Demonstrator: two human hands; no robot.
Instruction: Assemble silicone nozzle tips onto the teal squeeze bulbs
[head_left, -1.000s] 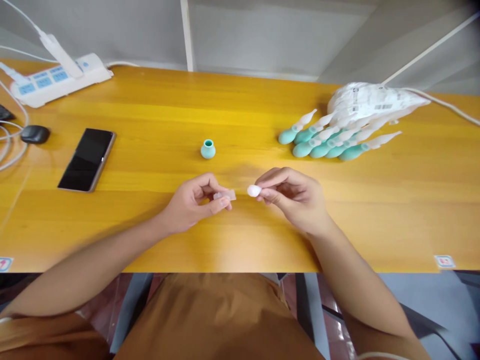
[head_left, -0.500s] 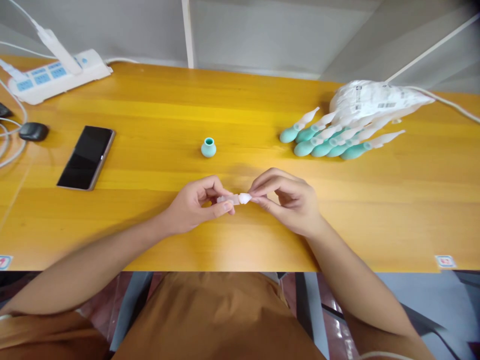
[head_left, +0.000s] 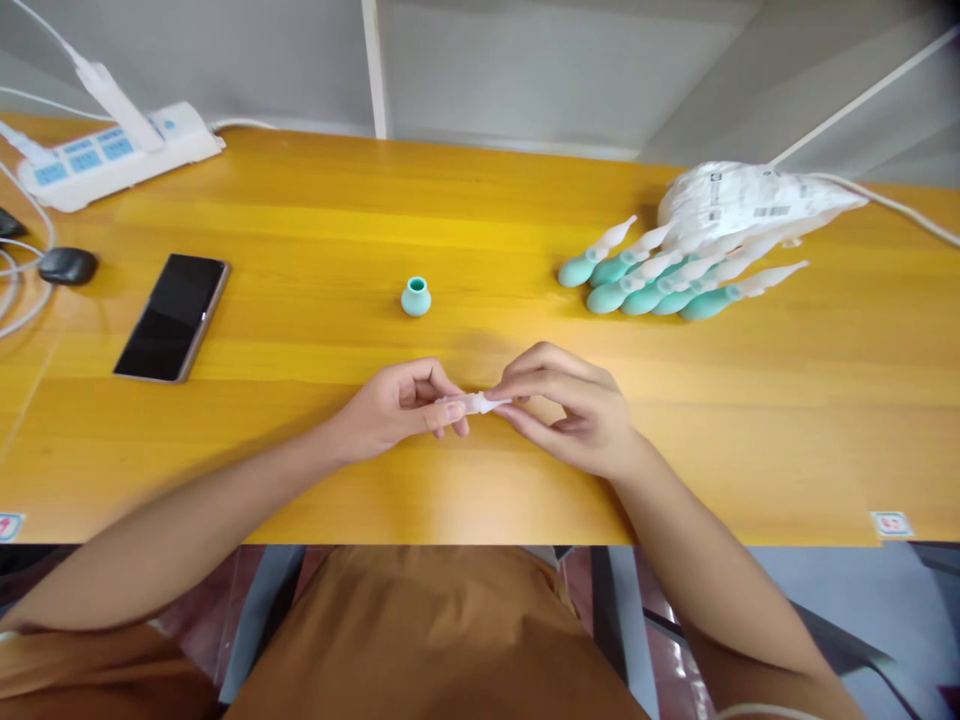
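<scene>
My left hand (head_left: 401, 405) is closed on a short translucent plastic nozzle piece (head_left: 454, 403), pinched between thumb and fingers above the table. A white tapered nozzle tip (head_left: 482, 403) meets its right end and points right. My right hand (head_left: 566, 405) has thumb and index finger at the narrow end of that tip, covering part of it. Whether the two pieces are fully joined cannot be made out. Beyond my hands a mint-green rubber bulb (head_left: 416, 297) stands upright by itself, its open mouth facing up.
At the back right lie several green bulbs fitted with translucent nozzles (head_left: 637, 285), beside a white plastic bag (head_left: 720, 195). To the left are a black phone (head_left: 172, 318), a black mouse (head_left: 67, 266) and a white power strip (head_left: 120, 160) with cables.
The white tip has turned so its narrow end shows, pointing right. My right fingers have shifted slightly left along it, and the pieces sit closer in line. The bulbs have stayed put.
</scene>
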